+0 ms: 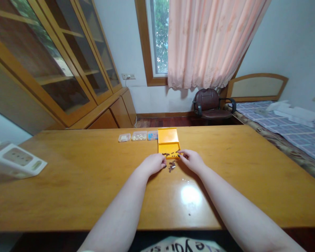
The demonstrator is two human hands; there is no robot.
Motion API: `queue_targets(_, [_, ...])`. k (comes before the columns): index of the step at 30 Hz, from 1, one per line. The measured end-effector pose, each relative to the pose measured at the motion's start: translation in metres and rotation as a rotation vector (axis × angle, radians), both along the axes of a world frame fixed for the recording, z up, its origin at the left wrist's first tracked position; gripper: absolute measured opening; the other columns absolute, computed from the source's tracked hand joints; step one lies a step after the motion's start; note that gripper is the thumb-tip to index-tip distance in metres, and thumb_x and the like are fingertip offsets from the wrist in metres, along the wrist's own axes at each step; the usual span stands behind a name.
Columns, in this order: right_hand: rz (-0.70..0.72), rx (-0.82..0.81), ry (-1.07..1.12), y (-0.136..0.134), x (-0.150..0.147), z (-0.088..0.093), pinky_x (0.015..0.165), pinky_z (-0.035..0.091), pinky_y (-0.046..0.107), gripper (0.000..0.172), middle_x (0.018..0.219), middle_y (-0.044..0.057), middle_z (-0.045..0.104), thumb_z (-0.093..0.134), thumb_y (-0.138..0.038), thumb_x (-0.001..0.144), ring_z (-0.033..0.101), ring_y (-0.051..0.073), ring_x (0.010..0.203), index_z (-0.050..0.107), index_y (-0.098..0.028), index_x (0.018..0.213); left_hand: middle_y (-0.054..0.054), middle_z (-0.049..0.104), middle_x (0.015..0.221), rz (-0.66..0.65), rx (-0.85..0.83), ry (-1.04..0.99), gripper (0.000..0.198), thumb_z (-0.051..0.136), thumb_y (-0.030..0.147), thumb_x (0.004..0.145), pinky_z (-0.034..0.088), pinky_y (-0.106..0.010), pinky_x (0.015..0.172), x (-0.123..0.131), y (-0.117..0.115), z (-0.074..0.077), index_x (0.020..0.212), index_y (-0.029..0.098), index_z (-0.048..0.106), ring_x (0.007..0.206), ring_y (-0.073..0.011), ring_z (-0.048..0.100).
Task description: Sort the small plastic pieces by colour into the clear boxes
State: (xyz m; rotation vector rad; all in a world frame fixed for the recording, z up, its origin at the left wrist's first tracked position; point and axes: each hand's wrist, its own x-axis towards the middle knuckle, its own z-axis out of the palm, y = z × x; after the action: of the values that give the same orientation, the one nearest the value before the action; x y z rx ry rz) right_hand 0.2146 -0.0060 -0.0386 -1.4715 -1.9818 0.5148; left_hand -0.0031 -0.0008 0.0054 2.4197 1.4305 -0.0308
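A yellow plastic box (168, 135) lies with its lid folded back on the table. Several small dark brown pieces (172, 153) are scattered in its front part. More brown pieces (172, 167) lie in a loose pile on the wood just in front of the box. My left hand (154, 163) rests at the box's front left corner, fingers curled together beside the pile. My right hand (191, 160) reaches over the front right edge, thumb and forefinger closed near the pieces inside. Whatever either hand holds is too small to make out.
Clear plastic cases with small pieces stand left of the yellow box: one small case (124, 137), one with pale bits (139, 135), one with blue bits (152, 135). A white device (18, 159) stands at the table's left. Beyond the table (94, 182) are a chair (209, 101) and bed.
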Motion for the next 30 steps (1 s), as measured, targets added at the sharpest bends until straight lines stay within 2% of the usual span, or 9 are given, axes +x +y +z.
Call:
queue_targets(3, [0.124,-0.061,-0.105,-0.004,-0.001,0.004,0.058,0.038,0.023,0.023,0.072,0.001,0.068,0.051,-0.034,0.084,0.056,0.013,0.061,0.071,-0.023,0.092,-0.004,0.069,0.082,-0.011,-0.011,0.023,0.012,0.055,0.024,0.078,0.044,-0.024,0.064,0.000,-0.001,0.003,0.079,0.022,0.067,0.071,-0.0172,0.062])
queue_targets(8, [0.184,-0.095,-0.227,-0.008,-0.007,0.009,0.063,0.040,0.024,0.025,0.090,0.002,0.072,0.050,-0.034,0.086,0.062,0.015,0.072,0.070,-0.029,0.102,-0.004,0.069,0.081,-0.022,0.010,0.022,0.014,0.053,0.024,0.078,0.044,-0.025,0.064,0.001,-0.003,0.004,0.078,0.022,0.067,0.070,-0.0180,0.062])
queue_targets(12, [0.181,-0.112,-0.274,-0.008,-0.009,0.011,0.065,0.041,0.024,0.023,0.092,0.002,0.072,0.052,-0.035,0.085,0.062,0.017,0.076,0.071,-0.028,0.097,-0.005,0.069,0.081,-0.016,0.008,0.014,0.013,0.053,0.024,0.079,0.044,-0.025,0.063,0.002,-0.004,0.005,0.078,0.022,0.065,0.070,-0.0186,0.062])
queue_targets(19, [0.154,-0.087,-0.323,-0.008,-0.010,0.011,0.057,0.034,0.023,0.023,0.078,0.003,0.070,0.050,-0.033,0.086,0.057,0.013,0.064,0.071,-0.023,0.084,-0.005,0.068,0.083,-0.039,0.028,-0.008,0.016,0.050,0.026,0.083,0.044,-0.025,0.063,0.001,-0.003,0.001,0.080,0.020,0.064,0.071,-0.0180,0.061])
queue_targets(23, [0.151,-0.083,-0.343,-0.008,-0.011,0.011,0.057,0.033,0.023,0.022,0.078,0.003,0.070,0.050,-0.032,0.086,0.057,0.014,0.065,0.070,-0.023,0.084,-0.005,0.068,0.087,-0.005,0.065,-0.061,0.020,0.046,0.028,0.086,0.045,-0.025,0.067,0.001,0.001,0.000,0.085,0.021,0.064,0.075,-0.0177,0.061])
queue_targets(27, [0.154,-0.096,-0.352,-0.007,-0.011,0.011,0.060,0.035,0.023,0.022,0.080,0.003,0.070,0.051,-0.032,0.086,0.059,0.014,0.068,0.070,-0.022,0.083,-0.005,0.065,0.098,0.092,0.204,-0.140,0.022,0.044,0.027,0.089,0.045,-0.027,0.077,0.002,0.003,0.002,0.095,0.021,0.063,0.089,-0.0183,0.061])
queue_targets(30, [0.152,-0.091,-0.328,-0.007,-0.010,0.011,0.059,0.036,0.023,0.022,0.077,0.003,0.070,0.051,-0.032,0.085,0.059,0.014,0.066,0.070,-0.022,0.082,-0.005,0.063,0.107,0.071,0.229,-0.132,0.021,0.048,0.024,0.087,0.045,-0.026,0.083,0.004,0.001,0.001,0.103,0.023,0.062,0.095,-0.0174,0.059])
